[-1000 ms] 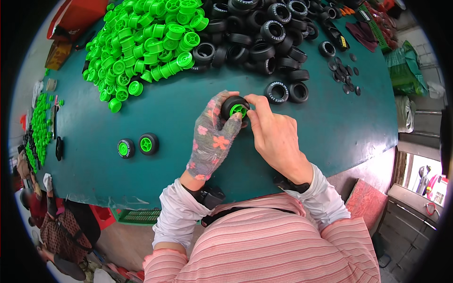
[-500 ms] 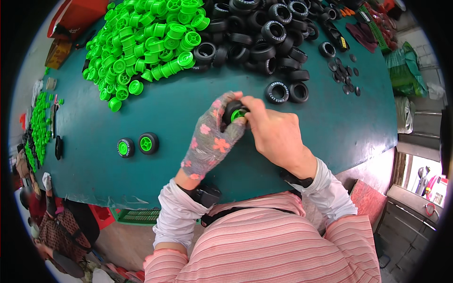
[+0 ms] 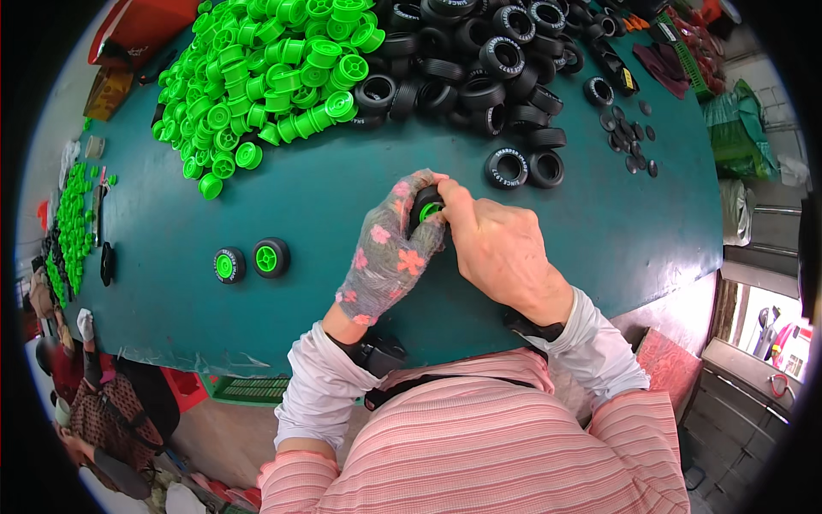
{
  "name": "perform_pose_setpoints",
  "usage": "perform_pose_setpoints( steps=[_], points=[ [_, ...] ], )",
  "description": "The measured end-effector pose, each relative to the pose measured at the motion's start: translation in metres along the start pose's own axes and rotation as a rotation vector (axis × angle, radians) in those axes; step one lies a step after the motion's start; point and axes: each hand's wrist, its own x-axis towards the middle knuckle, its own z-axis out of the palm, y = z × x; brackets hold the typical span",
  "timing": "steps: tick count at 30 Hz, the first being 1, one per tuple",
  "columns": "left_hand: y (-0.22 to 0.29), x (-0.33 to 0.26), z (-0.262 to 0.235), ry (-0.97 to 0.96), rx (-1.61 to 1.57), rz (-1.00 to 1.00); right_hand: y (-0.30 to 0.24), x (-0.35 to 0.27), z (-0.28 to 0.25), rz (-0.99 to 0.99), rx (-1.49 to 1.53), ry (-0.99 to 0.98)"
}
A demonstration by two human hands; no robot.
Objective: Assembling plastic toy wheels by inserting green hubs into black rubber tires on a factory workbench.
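Table [image 3: 282, 197] is carrying a green hub pile [image 3: 274, 77] and a tyre pile [image 3: 479, 60] at its far side. Both hands are meeting mid-table, the gloved left hand [image 3: 390, 257] and bare right hand [image 3: 497, 248] pinching one wheel [image 3: 425, 209] between them. Two finished wheels [image 3: 248, 260] are lying to the left.

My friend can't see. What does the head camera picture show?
Two hands, the left hand in a flowered glove and the bare right hand, grip a small black tyre with a green hub above a teal table. Piles of green hubs and black tyres lie behind.
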Motion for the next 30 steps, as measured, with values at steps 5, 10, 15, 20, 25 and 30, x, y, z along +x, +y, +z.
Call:
perform_pose_setpoints(
  steps=[5, 10, 15, 20, 25, 30],
  points=[
    [0.008, 0.001, -0.013, -0.162, -0.038, -0.147, 0.003, 0.0, 0.002, -0.185, -0.036, -0.022],
    [0.004, -0.007, 0.011, 0.124, -0.07, 0.091, -0.007, 0.001, 0.004, 0.132, 0.164, 0.084],
    [0.002, -0.002, 0.001, 0.057, -0.194, 0.049, -0.003, 0.004, -0.004, -0.018, 0.055, -0.017],
    [0.006, 0.006, -0.006, 0.036, -0.351, -0.067, 0.006, -0.002, -0.007, 0.347, 0.489, 0.026],
    [0.014, 0.003, -0.003, -0.004, -0.481, -0.134, 0.024, 0.009, -0.004, 0.638, 1.127, -0.115],
    [0.012, 0.006, -0.004, 0.077, -0.429, -0.174, 0.029, 0.009, -0.001, 0.778, 1.393, -0.135]
  ],
)
